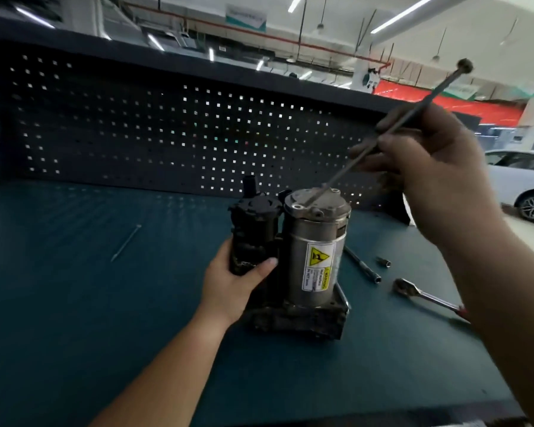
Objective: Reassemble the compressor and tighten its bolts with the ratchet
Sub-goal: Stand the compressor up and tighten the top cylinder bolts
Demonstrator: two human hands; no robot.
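Left hand (238, 285) grips the compressor (293, 260); above it, right hand (429, 177) pinches a long bolt (392, 127), tip at the compressor's top.

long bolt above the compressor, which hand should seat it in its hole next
Right. The right hand pinches the long bolt, whose tip is near a hole on top of the compressor. The left hand grips the compressor's black side and is probably steadying it.
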